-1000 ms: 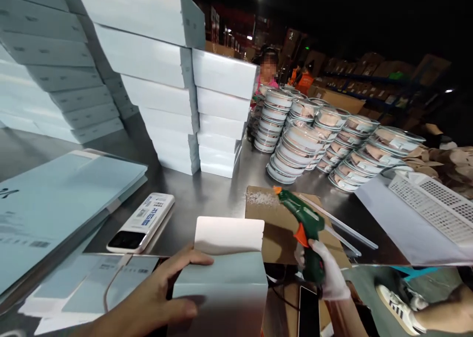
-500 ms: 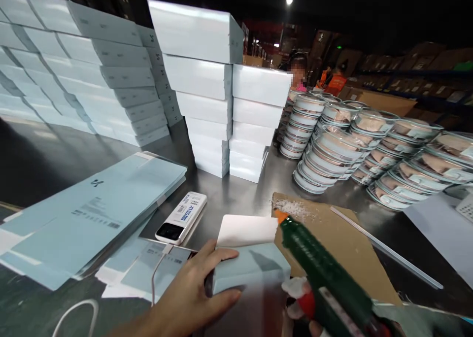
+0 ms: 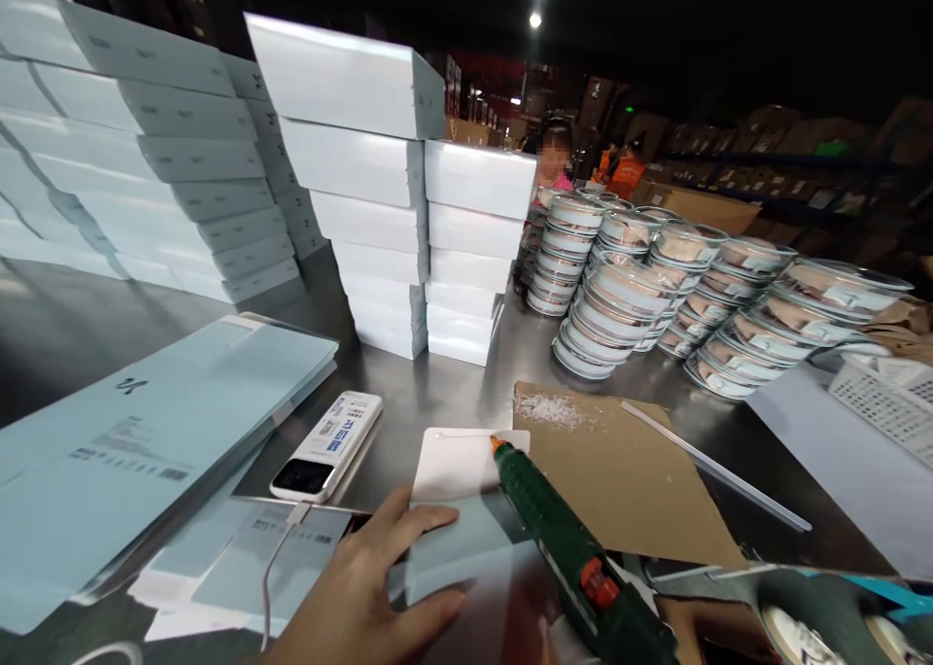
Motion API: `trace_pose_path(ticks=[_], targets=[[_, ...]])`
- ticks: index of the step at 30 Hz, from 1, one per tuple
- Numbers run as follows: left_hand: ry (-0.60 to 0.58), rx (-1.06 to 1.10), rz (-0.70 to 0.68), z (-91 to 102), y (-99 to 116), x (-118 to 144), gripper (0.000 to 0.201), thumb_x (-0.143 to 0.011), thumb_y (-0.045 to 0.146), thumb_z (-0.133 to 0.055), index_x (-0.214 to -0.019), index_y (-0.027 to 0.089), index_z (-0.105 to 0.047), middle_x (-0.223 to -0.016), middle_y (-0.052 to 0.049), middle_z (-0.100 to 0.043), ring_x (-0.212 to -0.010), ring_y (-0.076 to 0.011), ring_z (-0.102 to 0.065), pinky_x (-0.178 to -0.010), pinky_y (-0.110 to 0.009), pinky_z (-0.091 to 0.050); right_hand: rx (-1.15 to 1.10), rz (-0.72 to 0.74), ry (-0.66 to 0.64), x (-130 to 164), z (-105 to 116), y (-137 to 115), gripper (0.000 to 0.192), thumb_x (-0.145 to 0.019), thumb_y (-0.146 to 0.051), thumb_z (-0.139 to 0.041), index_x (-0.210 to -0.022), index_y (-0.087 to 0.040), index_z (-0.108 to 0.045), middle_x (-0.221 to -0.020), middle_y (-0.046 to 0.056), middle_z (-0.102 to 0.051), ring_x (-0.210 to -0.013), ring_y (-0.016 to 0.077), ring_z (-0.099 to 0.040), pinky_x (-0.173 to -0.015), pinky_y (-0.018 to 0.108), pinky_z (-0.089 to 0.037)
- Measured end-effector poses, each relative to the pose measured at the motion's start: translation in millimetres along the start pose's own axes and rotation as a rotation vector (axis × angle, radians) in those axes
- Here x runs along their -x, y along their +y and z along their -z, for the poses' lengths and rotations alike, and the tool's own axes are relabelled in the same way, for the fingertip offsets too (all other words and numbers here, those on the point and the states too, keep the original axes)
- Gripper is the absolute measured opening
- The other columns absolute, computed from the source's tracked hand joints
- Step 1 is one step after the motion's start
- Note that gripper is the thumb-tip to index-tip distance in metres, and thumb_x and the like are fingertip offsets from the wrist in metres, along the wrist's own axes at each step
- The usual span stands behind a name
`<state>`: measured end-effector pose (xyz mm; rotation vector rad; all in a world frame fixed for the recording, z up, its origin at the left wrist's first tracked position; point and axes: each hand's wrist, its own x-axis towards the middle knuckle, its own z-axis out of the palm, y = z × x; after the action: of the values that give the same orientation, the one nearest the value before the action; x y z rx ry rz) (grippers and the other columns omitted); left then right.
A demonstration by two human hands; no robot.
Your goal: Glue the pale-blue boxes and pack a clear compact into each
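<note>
My left hand [image 3: 371,577] grips the left side of a pale blue box [image 3: 459,539], thumb and forefinger spread over it. Its white flap [image 3: 452,466] stands out on the far side, with a thin line of clear glue along its far edge. A green hot glue gun [image 3: 554,539] slants in from the lower right, its orange nozzle at the flap's right part. My right hand is almost wholly hidden at the bottom edge, behind the gun it holds. A white power bank [image 3: 328,446] with a cable lies left of my left hand.
Flat blue cartons [image 3: 167,432] lie at left. Stacked finished boxes [image 3: 350,169] rise behind. Round clear-lidded tins [image 3: 619,296] stand in piles at right. A cardboard sheet [image 3: 612,480] carries glue scraps and a glue stick [image 3: 714,466]. A white basket [image 3: 885,398] is far right. A person [image 3: 555,159] is beyond.
The glue gun has moved left, its nozzle now over the flap instead of beside its right edge. A glue line now shows along the flap. The view has turned slightly right.
</note>
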<state>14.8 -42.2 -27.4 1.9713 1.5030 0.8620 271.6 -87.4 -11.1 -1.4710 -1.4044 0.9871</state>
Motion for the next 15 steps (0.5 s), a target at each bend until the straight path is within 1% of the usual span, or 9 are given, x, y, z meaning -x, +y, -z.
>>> trace_pose_path(ticks=[3, 5, 7, 9, 10, 11, 13, 15], targets=[[0.026, 0.084, 0.072, 2.7, -2.5, 1.4, 0.046, -0.069, 0.039, -0.082, -0.115, 0.034, -0.077, -0.132, -0.007, -0.072, -0.122, -0.0357, -0.068, -0.099, -0.042, -0.058, -0.048, -0.034, 0.01, 3.0, 14.2, 8.6, 0.025, -0.098, -0.041, -0.063, -0.118, -0.027, -0.067, -0.125, 0.007, -0.067, -0.105, 0.0226, -0.066, -0.085, 0.039, -0.06], [0.009, 0.171, 0.115, 6.3, -5.6, 0.4, 0.045, -0.069, 0.041, -0.082, -0.113, 0.035, -0.077, -0.133, -0.006, -0.072, -0.122, -0.036, -0.066, -0.1, -0.043, -0.057, -0.107, -0.055, -0.006, 6.9, 24.6, 14.4, 0.022, -0.097, -0.043, -0.063, -0.113, -0.029, -0.068, -0.118, 0.006, -0.069, -0.1, 0.0216, -0.067, -0.079, 0.037, -0.061], [-0.02, 0.277, 0.134, 11.4, -11.0, -1.7, 0.045, -0.071, 0.042, -0.081, -0.114, 0.035, -0.077, -0.133, -0.005, -0.071, -0.121, -0.035, -0.066, -0.1, -0.041, -0.057, -0.185, -0.077, -0.032, 8.1, 34.7, 17.9, 0.021, -0.094, -0.047, -0.066, -0.102, -0.027, -0.069, -0.099, 0.004, -0.072, -0.085, 0.0192, -0.068, -0.07, 0.033, -0.059], [-0.083, 0.392, 0.121, 17.5, -18.1, -3.2, 0.047, -0.07, 0.042, -0.081, -0.115, 0.033, -0.076, -0.13, -0.006, -0.072, -0.12, -0.0351, -0.067, -0.096, -0.04, -0.058, -0.267, -0.093, -0.054, 1.3, 43.3, 18.9, 0.03, -0.089, -0.055, -0.068, -0.091, -0.025, -0.07, -0.076, 0.002, -0.07, -0.067, 0.0186, -0.065, -0.059, 0.032, -0.056], [-0.12, 0.438, 0.12, 20.5, -21.5, -3.3, 0.048, -0.069, 0.042, -0.082, -0.115, 0.032, -0.076, -0.13, -0.006, -0.072, -0.122, -0.036, -0.065, -0.097, -0.041, -0.058, -0.326, -0.114, -0.041, -5.9, 46.7, 18.9, 0.034, -0.085, -0.059, -0.069, -0.086, -0.025, -0.07, -0.067, 0.002, -0.068, -0.06, 0.0188, -0.063, -0.056, 0.033, -0.055], [-0.153, 0.471, 0.125, 23.2, -24.4, -2.9, 0.049, -0.067, 0.041, -0.083, -0.115, 0.032, -0.077, -0.132, -0.006, -0.072, -0.126, -0.0372, -0.063, -0.099, -0.042, -0.056, -0.399, -0.151, -0.004, -15.4, 49.8, 19.3, 0.038, -0.08, -0.062, -0.072, -0.084, -0.024, -0.07, -0.063, 0.002, -0.067, -0.057, 0.0193, -0.063, -0.055, 0.033, -0.054], [-0.203, 0.496, 0.147, 27.3, -28.0, -1.0, 0.05, -0.065, 0.038, -0.084, -0.113, 0.032, -0.078, -0.138, -0.006, -0.069, -0.137, -0.0389, -0.054, -0.11, -0.046, -0.048, -0.536, -0.249, 0.11, -37.9, 56.4, 22.6, 0.043, -0.071, -0.064, -0.077, -0.084, -0.023, -0.07, -0.067, 0.003, -0.073, -0.063, 0.0211, -0.069, -0.061, 0.034, -0.058], [-0.224, 0.488, 0.168, 29.4, -28.5, 1.3, 0.049, -0.064, 0.037, -0.085, -0.112, 0.034, -0.079, -0.142, -0.005, -0.067, -0.143, -0.0389, -0.047, -0.116, -0.048, -0.04, -0.594, -0.355, 0.188, -57.3, 66.5, 30.3, 0.046, -0.067, -0.064, -0.08, -0.086, -0.024, -0.072, -0.078, 0.005, -0.079, -0.074, 0.0241, -0.075, -0.071, 0.036, -0.062]])
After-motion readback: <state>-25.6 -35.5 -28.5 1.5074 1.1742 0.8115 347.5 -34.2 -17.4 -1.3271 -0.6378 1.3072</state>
